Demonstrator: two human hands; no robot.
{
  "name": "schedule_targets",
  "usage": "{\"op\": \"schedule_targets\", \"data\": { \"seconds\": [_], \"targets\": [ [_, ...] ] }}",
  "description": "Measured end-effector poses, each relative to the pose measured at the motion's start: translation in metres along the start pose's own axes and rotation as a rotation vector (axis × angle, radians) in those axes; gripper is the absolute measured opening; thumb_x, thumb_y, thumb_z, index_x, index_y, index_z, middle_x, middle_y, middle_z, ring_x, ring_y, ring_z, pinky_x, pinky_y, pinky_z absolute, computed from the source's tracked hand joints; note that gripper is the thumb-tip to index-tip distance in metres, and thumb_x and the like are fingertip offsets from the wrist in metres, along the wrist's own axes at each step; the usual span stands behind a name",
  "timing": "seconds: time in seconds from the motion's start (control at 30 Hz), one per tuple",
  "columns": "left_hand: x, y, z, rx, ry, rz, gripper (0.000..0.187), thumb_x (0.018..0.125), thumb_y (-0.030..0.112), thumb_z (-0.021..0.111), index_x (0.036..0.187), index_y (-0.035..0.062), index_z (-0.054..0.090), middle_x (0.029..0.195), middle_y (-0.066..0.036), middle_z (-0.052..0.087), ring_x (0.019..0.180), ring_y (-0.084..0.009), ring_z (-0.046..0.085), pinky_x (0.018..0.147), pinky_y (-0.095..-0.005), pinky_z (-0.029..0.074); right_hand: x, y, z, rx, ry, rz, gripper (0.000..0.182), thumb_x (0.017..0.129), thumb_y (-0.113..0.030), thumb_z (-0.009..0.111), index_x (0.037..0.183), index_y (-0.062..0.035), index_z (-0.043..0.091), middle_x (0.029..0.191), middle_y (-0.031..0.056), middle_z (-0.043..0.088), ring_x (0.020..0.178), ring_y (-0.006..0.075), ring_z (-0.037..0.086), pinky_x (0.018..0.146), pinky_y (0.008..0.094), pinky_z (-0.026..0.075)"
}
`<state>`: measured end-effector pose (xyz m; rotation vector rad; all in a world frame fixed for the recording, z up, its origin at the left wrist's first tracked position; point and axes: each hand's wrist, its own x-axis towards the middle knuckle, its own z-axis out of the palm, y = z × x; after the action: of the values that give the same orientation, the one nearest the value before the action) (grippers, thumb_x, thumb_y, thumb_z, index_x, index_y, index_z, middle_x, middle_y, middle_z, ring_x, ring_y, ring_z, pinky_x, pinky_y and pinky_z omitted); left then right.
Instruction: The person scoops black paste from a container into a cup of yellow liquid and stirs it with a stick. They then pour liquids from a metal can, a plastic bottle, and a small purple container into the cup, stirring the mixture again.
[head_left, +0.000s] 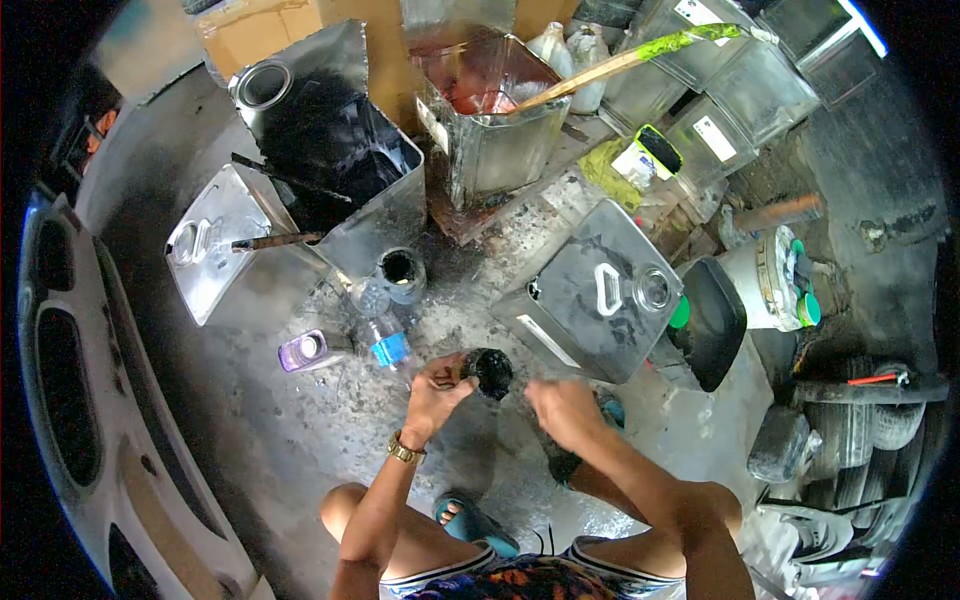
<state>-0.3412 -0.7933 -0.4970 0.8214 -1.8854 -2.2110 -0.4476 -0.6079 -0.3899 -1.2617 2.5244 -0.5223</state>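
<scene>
My left hand (437, 393), with a gold watch at the wrist, has its fingers and thumb around the side of a small black-coated cup (490, 373). The cup's mouth faces up towards me, and its inside looks dark and wet. Just right of the cup is my right hand (566, 413), its fingers smeared by motion. Whether those fingers hold anything cannot be made out. Beyond my left hand lie a clear plastic bottle with a blue label (388, 347) and a purple-labelled bottle (306, 350). A cut-open plastic container with dark contents (402, 275) stands behind them.
A closed metal can (590, 290) stands to the right of my hands. Farther back are a cut-open can of black liquid (385, 200) and a red-stained can (490, 150) with a stick (620, 65) across it. A car bumper (120, 400) lines the left; tyres (850, 440) are right.
</scene>
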Motion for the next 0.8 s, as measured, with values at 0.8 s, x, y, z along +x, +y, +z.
{"op": "schedule_targets", "data": {
  "seconds": [0.8],
  "targets": [
    [-0.007,0.015,0.007,0.008,-0.022,0.020,0.044,0.078,0.012,0.077,0.117,-0.0032,0.062,0.096,-0.005,0.069,0.084,-0.0087,0.063,0.076,-0.0247,0.052,-0.006,0.000,-0.014,0.057,-0.100,0.127,0.017,0.089,-0.018,0.059,0.079,-0.0039,0.060,0.068,0.0200,0.062,0.065,0.0401,0.063,0.060,0.0502,0.049]
  ]
}}
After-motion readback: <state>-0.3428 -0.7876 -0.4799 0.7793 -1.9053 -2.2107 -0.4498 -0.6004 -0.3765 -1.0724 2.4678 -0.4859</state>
